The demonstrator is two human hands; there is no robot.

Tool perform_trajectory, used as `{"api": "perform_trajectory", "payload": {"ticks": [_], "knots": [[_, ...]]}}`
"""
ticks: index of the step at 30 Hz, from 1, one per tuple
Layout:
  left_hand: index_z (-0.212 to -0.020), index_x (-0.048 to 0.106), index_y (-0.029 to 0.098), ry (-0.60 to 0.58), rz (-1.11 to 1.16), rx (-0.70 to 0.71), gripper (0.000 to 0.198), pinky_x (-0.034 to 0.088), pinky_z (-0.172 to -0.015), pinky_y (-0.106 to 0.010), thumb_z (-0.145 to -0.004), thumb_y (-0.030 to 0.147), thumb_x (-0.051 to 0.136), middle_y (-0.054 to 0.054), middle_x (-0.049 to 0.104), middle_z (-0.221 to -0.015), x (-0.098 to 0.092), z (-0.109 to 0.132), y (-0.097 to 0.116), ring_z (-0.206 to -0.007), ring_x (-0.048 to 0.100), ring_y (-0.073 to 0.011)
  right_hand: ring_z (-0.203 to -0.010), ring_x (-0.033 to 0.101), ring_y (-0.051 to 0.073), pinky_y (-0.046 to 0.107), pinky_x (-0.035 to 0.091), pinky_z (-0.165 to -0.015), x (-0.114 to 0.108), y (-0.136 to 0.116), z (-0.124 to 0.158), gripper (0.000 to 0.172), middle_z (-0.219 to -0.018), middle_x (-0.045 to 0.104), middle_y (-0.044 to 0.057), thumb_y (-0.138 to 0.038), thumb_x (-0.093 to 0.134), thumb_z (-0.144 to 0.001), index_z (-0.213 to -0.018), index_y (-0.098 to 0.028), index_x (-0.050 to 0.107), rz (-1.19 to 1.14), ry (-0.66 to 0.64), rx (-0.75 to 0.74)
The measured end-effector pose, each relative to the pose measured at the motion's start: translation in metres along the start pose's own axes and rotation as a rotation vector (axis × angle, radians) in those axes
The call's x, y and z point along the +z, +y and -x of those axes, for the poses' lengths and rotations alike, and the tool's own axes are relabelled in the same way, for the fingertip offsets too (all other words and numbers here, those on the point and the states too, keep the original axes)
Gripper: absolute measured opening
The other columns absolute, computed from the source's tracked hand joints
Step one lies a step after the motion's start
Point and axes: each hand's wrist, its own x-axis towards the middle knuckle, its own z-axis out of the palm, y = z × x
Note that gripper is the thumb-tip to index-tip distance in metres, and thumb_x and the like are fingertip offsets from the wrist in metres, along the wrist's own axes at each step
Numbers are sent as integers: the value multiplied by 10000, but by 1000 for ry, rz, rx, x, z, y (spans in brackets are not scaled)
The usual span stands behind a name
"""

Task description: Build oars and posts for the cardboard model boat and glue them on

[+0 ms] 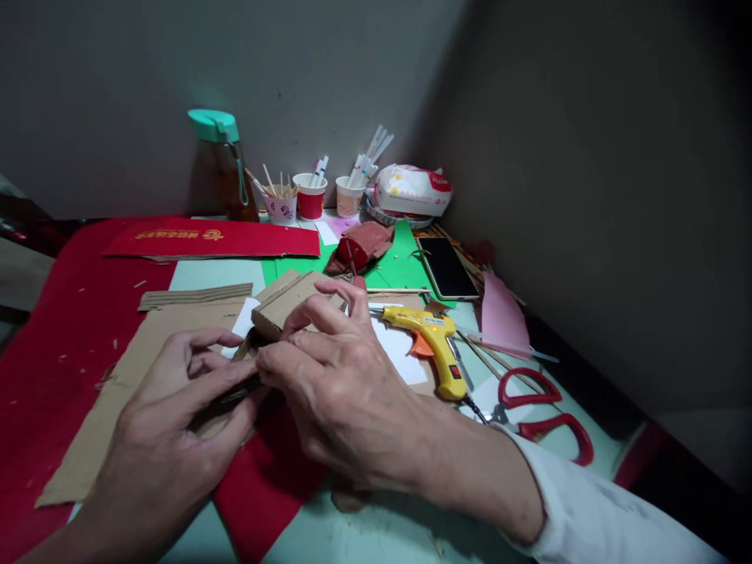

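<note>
A small folded cardboard piece [297,298], boxy with corrugated edges, is held up over the table's middle. My left hand [170,415] closes on its near left side, thumb below and fingers above, around a dark-looking edge. From the right, my right hand [346,376] reaches across with bent fingers closed on the same piece, its fingertips meeting those of my left hand. Much of the piece is covered by my fingers, so its exact shape cannot be told. Beneath my hands lies a red sheet [264,501].
A yellow glue gun [432,337] and red-handled scissors [546,407] lie to the right, near a phone [447,268]. Flat cardboard [117,407] spreads at left. Behind stand a bottle [220,172], cups of sticks and pens [310,200], and a tissue pack [411,190].
</note>
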Motion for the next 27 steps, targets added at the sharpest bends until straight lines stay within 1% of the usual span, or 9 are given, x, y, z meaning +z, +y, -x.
{"api": "perform_trajectory", "payload": {"ticks": [4,7,10,13,15,18,21,24,27], "knots": [[-937,650,274,7,14,-38,65,587,-673,-147,-918,321,608,-17,583,-941,1,-5,8,-867,599,-144,-994,531,259,537,298,-1067,-1,3,3,289,-811,701,60,-34,460,-822,-961,-109,703,-32,-5,40],[-969,638,287,1,17,-62,84,600,-668,-158,-898,331,628,-20,598,-974,2,-8,11,-911,609,-159,-1011,521,271,526,309,-1003,3,4,7,256,-810,703,56,-82,468,-881,-983,-116,700,-53,15,88],[-1001,637,305,5,5,-64,104,593,-696,-164,-901,332,633,-9,591,-1014,3,-6,9,-906,618,-143,-1001,527,269,494,325,-932,5,2,8,257,-821,713,44,-93,478,-895,-1025,-131,696,-76,31,125],[-979,653,326,8,19,-49,69,583,-708,-163,-923,326,614,15,566,-1041,3,-3,7,-823,626,-105,-1005,526,273,515,314,-956,4,-2,4,240,-846,718,52,-77,482,-875,-969,-136,695,-45,20,147],[-896,662,317,0,36,-41,84,587,-705,-177,-937,336,592,18,547,-1067,2,-2,7,-783,634,-92,-1000,520,287,540,314,-956,3,-6,2,227,-833,702,65,-57,483,-878,-953,-119,689,30,1,139],[-839,650,299,-17,47,-30,138,606,-725,-200,-942,354,575,-3,556,-1072,0,-2,7,-852,670,-122,-1011,516,283,548,326,-979,0,-8,0,246,-795,669,31,-67,495,-954,-1078,-143,693,77,0,117],[-818,658,279,-22,14,-2,175,617,-720,-209,-940,360,562,-32,567,-1051,-1,-6,8,-870,685,-137,-1064,526,262,564,311,-1056,-5,-5,1,292,-880,692,10,-110,454,-1036,-1163,-192,704,78,10,50],[-675,628,253,-20,-42,57,278,613,-705,-200,-921,360,556,-51,571,-995,-2,-13,12,-822,694,-130,-1106,519,234,563,284,-1111,-13,0,0,332,-969,723,2,-101,410,-1054,-1109,-207,719,80,-53,-19],[-685,647,245,-42,-87,99,254,598,-669,-173,-903,335,552,-55,579,-920,-4,-18,16,-774,680,-119,-1092,510,225,571,278,-1110,-19,3,-4,355,-908,725,0,-105,392,-1061,-1026,-222,725,84,-141,-53]]}}
